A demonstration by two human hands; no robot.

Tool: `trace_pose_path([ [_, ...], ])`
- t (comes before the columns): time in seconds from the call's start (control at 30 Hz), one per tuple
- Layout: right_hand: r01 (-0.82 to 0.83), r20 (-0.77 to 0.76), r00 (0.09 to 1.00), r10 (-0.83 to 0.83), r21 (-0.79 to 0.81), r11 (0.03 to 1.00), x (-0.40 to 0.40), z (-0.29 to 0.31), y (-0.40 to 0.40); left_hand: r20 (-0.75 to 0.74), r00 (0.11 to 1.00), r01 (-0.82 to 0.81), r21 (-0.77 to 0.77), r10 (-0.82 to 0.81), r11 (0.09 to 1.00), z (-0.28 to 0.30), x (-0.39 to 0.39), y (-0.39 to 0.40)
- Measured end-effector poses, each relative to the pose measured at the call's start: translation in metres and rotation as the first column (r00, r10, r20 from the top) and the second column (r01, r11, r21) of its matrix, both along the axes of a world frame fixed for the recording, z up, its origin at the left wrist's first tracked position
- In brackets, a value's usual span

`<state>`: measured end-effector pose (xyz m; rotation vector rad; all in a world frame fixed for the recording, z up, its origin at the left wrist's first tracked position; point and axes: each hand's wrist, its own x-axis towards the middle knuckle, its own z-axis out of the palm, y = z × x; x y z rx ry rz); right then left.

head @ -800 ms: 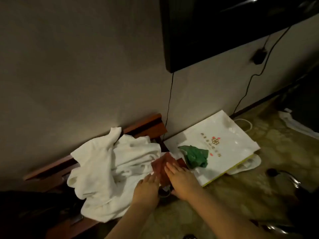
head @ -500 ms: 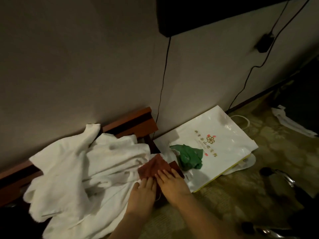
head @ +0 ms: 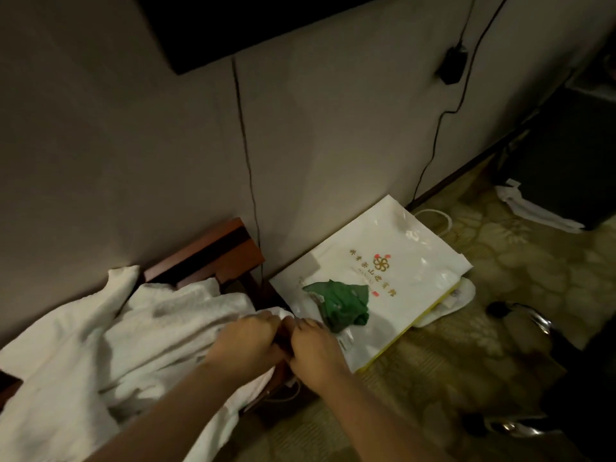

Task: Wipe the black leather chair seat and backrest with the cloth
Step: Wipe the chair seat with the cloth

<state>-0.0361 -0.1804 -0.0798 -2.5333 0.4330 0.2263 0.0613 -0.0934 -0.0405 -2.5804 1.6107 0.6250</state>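
- Left hand (head: 248, 341) and right hand (head: 315, 350) meet, fingers curled around something dark; what it is, I cannot tell.
- White towels (head: 110, 338) lie left, touching the left hand.
- Green cloth (head: 343, 303) lies just beyond, on a white bag (head: 400, 261).

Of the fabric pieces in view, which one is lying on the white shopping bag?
The crumpled green cloth. It sits on the white shopping bag on the floor, whereas the big white towel is heaped over the wooden furniture to its left.
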Motion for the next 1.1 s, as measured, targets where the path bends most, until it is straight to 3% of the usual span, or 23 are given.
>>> trace_pose_path([
  [0.27,0.125,-0.028,0.992,-0.126,-0.041,0.991,-0.078,0.033,-0.096,0.062,0.962,0.258,0.119,-0.267,0.959,0.046,-0.055,-0.118],
  [0.5,0.478,-0.118,0.878,-0.464,0.176,0.86,-0.23,0.034,-0.203,0.046,0.888,0.45,0.122,-0.458,0.885,0.045,-0.204,-0.256],
  [0.7,0.637,-0.149,0.771,-0.619,0.162,0.754,-0.391,0.023,-0.29,-0.028,0.831,0.555,0.097,-0.555,0.826,0.023,-0.362,-0.368],
  [0.9,0.76,-0.202,0.637,-0.744,0.005,0.649,-0.538,0.003,-0.357,-0.047,0.757,0.652,0.008,-0.651,0.758,-0.014,-0.509,-0.446],
  [1.1,0.825,-0.045,0.536,-0.843,-0.184,0.535,-0.629,-0.029,-0.407,-0.016,0.736,0.663,-0.185,-0.677,0.725,-0.047,-0.599,-0.493],
])
